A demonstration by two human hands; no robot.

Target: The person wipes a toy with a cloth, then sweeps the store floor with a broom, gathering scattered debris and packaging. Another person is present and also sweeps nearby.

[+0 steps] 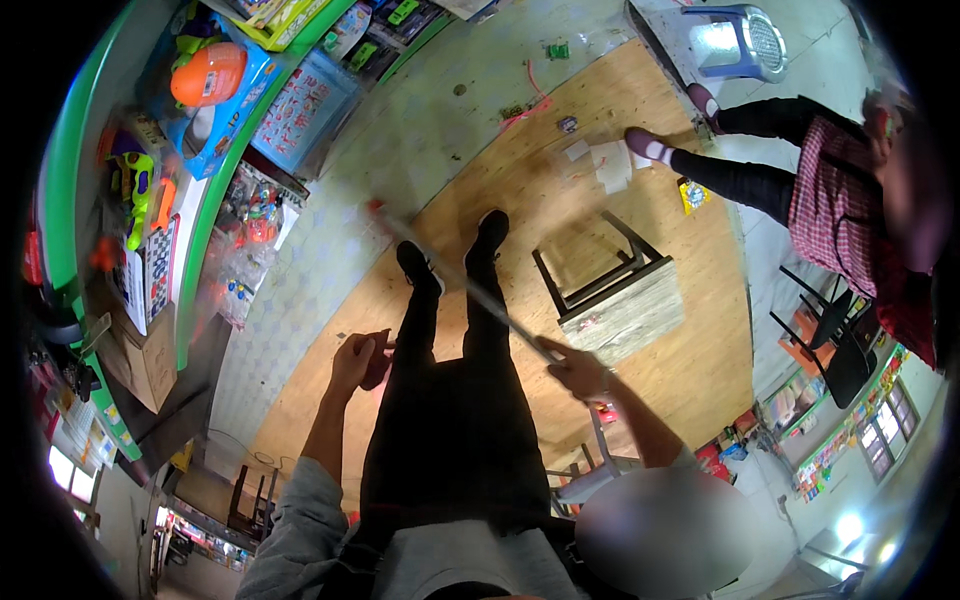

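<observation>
My left hand (352,367) grips a dark red object (378,366), perhaps a folded cloth or wallet, beside my left thigh. My right hand (576,370) is closed around the near end of a long thin pole (491,304). The pole slants away across my legs, and its far end has a blurred red tip (375,205) over the tiled floor near my left shoe (417,267). What the pole's tip is cannot be made out.
A wood-topped stool (622,315) lies tipped over on the plywood floor (705,322). Papers (611,166) and wrappers litter the floor. Toy shelves (202,247) line the left. A person in a checked garment (832,202) is at right, near a plastic stool (739,45).
</observation>
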